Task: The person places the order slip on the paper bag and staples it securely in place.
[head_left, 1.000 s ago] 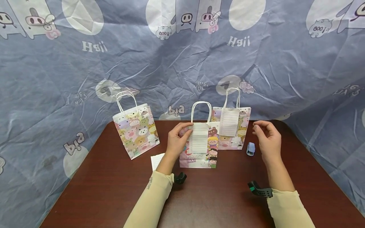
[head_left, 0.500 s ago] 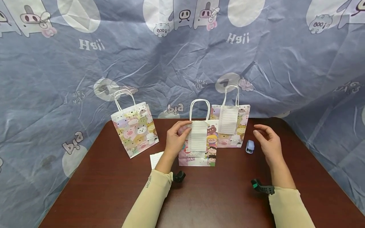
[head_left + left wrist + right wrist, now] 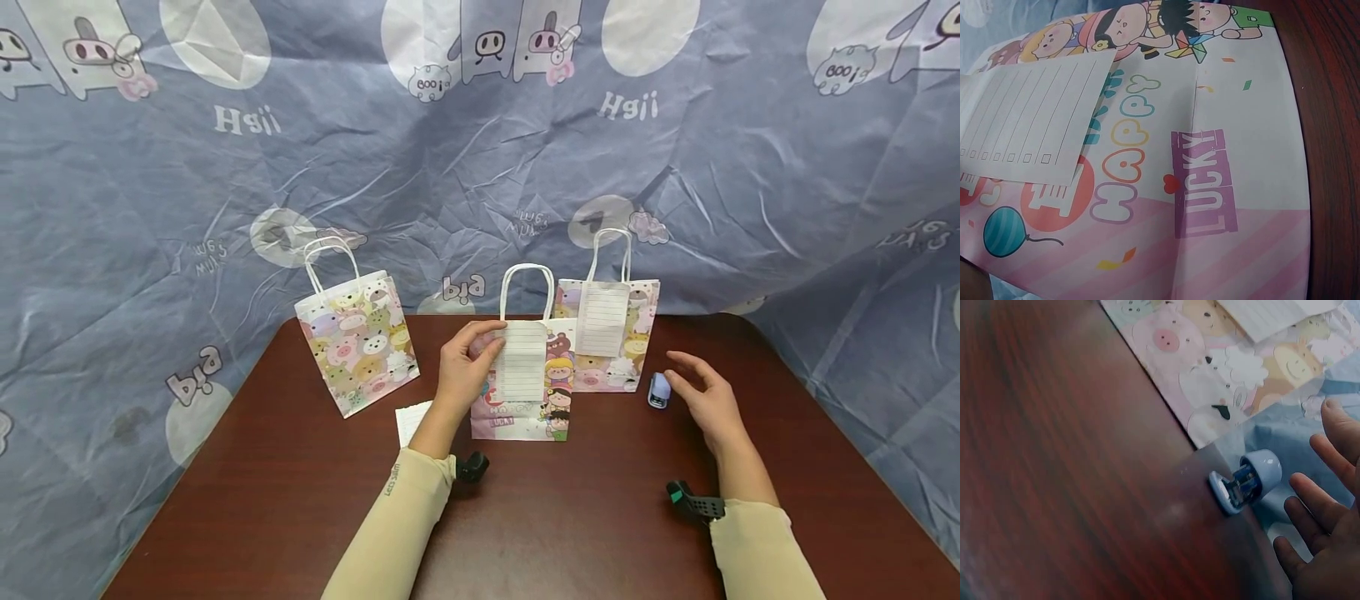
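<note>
My left hand (image 3: 462,367) pinches the top left corner of a lined paper slip (image 3: 522,362) against the upper edge of the middle paper gift bag (image 3: 558,398). That bag stands upright, and the left wrist view shows its "HAPPY" and "LUCKY" print (image 3: 1204,181) below the slip (image 3: 1029,119). A small blue stapler (image 3: 659,390) sits on the table to the bag's right. Right beside it is my right hand (image 3: 708,404), thumb and fingers spread apart with nothing between them. In the right wrist view the stapler (image 3: 1247,481) lies just off the extended fingers (image 3: 1310,503).
Behind, to the right, stands an animal-print bag (image 3: 637,333) with a lined slip (image 3: 602,319) on its front. Another animal-print bag (image 3: 360,346) leans at the left. A loose paper slip (image 3: 411,421) lies partly under my left forearm. A printed cloth (image 3: 450,167) hangs behind the table (image 3: 570,517).
My right hand has lowered toward the stapler, and its fingers have spread from a nearly closed pinch. The left hand keeps its place on the slip and bag.
</note>
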Motion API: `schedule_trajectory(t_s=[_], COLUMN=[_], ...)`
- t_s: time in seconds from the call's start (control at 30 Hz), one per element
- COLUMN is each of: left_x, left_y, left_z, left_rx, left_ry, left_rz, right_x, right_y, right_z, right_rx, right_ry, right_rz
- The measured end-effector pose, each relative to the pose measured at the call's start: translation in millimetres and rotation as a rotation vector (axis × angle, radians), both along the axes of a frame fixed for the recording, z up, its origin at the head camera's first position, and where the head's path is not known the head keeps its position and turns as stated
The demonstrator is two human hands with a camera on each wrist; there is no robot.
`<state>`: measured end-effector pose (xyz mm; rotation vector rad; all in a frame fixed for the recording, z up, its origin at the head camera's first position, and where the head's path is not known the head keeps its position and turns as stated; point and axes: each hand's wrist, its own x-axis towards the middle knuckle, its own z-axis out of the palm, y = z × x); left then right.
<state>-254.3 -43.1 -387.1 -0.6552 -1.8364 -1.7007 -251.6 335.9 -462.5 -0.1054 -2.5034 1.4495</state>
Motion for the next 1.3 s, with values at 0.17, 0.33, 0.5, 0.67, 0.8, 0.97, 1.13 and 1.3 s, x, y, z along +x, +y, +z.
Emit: schedule_trajectory(t_s=[0.17, 0.33, 0.5, 0.67, 0.8, 0.97, 1.13, 1.3], left_x=[0.4, 0.8, 0.2, -0.3, 0.4, 0.4, -0.2, 0.1], left_y=[-0.8, -1.4, -1.7, -0.8, -0.6, -0.9, -0.6, -0.6], left_z=[0.5, 0.3, 0.1, -1.1, -0.8, -0.4, -2.1, -2.4], left_rx=[-0.001, -0.006, -0.013, -0.015, -0.009, -0.009, -0.008, -0.008], left_ry=[-0.009, 0.004, 0.023, 0.012, 0.006, 0.008, -0.006, -0.008], left_rz=[-0.011, -0.015, -0.008, -0.003, -0.009, -0.005, -0.005, 0.000], right_x=[-3.3, -3.5, -2.2, -1.9, -2.5, -3.5, -2.7, -2.3], right_y=[5.3, 6.1, 4.3, 3.6, 3.8, 3.6, 2.9, 2.2], right_z=[-10.8, -16.4, -15.3, -14.9, -15.0, -16.3, -16.8, -17.2], right_rx=[0.000, 0.019, 0.060, 0.086, 0.106, 0.124, 0.138, 0.137], right_ry=[0.016, -0.001, -0.083, -0.105, -0.116, -0.119, -0.121, -0.105], right_rz=[0.028, 0.081, 0.146, 0.166, 0.174, 0.166, 0.146, 0.138])
